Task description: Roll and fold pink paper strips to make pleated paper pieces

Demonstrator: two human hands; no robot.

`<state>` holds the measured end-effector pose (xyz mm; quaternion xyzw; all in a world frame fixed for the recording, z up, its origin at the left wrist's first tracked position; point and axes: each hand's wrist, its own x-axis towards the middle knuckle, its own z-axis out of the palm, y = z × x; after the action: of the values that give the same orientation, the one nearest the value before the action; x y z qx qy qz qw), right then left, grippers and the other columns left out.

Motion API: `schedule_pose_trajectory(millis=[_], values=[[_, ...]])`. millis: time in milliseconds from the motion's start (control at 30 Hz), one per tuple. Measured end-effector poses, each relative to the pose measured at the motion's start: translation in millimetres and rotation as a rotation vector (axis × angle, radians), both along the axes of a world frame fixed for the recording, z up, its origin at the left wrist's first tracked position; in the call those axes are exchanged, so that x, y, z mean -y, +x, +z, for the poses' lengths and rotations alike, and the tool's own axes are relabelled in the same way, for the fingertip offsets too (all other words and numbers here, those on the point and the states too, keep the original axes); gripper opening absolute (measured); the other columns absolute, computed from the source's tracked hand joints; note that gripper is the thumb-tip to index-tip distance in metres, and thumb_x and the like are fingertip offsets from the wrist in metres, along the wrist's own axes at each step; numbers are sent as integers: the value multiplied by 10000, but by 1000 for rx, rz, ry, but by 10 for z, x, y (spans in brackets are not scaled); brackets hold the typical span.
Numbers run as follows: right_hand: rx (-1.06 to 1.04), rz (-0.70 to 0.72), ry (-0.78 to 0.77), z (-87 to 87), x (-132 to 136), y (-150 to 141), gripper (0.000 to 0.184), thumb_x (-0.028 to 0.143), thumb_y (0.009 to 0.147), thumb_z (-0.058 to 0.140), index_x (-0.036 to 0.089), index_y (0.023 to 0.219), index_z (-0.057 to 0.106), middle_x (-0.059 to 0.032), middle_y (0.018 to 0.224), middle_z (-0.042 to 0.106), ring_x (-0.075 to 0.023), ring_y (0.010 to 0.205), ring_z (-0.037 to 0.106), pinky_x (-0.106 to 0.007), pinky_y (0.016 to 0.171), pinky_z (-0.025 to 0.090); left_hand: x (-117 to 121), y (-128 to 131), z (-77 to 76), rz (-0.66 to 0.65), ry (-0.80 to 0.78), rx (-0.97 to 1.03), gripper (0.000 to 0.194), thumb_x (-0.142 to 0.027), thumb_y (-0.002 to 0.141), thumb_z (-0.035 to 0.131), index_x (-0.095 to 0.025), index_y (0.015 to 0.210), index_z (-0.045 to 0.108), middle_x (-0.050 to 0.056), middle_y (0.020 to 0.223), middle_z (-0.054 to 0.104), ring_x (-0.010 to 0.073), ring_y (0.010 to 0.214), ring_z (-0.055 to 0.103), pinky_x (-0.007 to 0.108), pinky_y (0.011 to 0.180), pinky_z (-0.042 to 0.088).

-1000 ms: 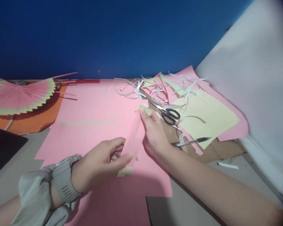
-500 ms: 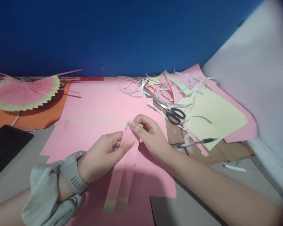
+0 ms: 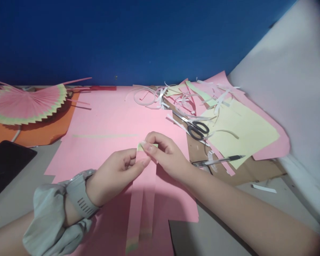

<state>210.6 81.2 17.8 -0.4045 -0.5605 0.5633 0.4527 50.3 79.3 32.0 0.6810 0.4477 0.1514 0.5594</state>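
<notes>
Right hand (image 3: pixel 167 155) pinching the green-edged top of a folded pink paper (image 3: pixel 135 210), left hand (image 3: pixel 115 175) gripping it just below, paper extending over pink sheets (image 3: pixel 104 115), scissors (image 3: pixel 190 125) and pen (image 3: pixel 221 160) lying to the right, pleated fan (image 3: pixel 26 106) resting far left

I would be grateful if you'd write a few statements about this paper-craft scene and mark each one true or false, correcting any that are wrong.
1. The left hand and the right hand both hold narrow pink paper. True.
2. The scissors have black handles. True.
3. The left hand is gripping the scissors. False: they lie unheld, apart from both hands.
4. The fan is pink with a yellow-green edge. True.
5. The fan stands at the right side of the view. False: it is at the left.
</notes>
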Motion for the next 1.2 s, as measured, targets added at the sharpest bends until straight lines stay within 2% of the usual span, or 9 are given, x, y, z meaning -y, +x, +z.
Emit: schedule_pose_trajectory(millis=[133,267,367,500,667,833,1000,1100,1200], values=[[-145,-195,-72,-61,-32,2,280,346,837,560,197,646,421,55,625,367,-97,594,355,-234,602,317,14,3,33,-99,-17,-8,325,-396,860,425,-202,637,289,-53,633,205,86,562,228,226,505,208],[-288,-280,-188,-78,-73,0,294,377,804,589,205,643,414,57,616,424,-98,572,389,-222,579,346,52,11,37,-157,31,-21,334,-373,845,438,-198,610,278,-56,611,244,82,553,251,217,493,216],[-323,-360,-185,-74,-99,5,286,372,790,603,204,637,429,53,628,446,-99,585,411,-218,592,371,82,6,20,-232,31,-24,277,-312,825,457,-185,597,363,-56,593,325,83,550,314,207,495,263],[-356,-418,-180,-80,-122,11,270,362,773,616,205,640,442,46,653,450,-107,618,448,-232,640,403,110,-14,16,-330,86,-55,204,-229,761,542,-168,573,490,-63,532,371,72,499,303,193,457,258],[-395,-406,-178,-98,-138,17,263,350,780,611,206,647,435,43,658,447,-111,625,471,-250,658,421,113,-23,38,-468,-45,32,160,-225,816,518,-167,765,658,-35,621,592,72,519,419,178,503,341],[-358,-395,-174,-107,-134,20,254,383,789,592,215,670,443,35,683,489,-126,646,500,-271,676,435,103,-23,48,-420,-148,53,246,-376,799,584,-155,833,687,6,713,658,131,645,573,205,570,425],[-380,-415,-182,-86,-135,19,216,412,791,586,225,737,492,24,689,527,-155,700,535,-287,695,440,95,-17,63,-401,-276,140,157,-297,807,590,-156,831,657,13,770,681,146,716,616,226,636,469],[-411,-390,-192,-77,-158,43,292,513,825,492,232,743,488,20,681,508,-146,659,516,-266,614,426,98,-11,60,-271,-254,199,165,-315,834,561,-167,813,631,9,784,680,129,715,617,225,646,471],[-430,-253,-208,-72,-147,63,388,609,825,411,234,779,498,29,657,452,-123,570,460,-252,543,400,95,-13,38,-89,-208,228,211,-365,860,518,-166,842,587,18,773,675,138,711,628,236,638,484]])
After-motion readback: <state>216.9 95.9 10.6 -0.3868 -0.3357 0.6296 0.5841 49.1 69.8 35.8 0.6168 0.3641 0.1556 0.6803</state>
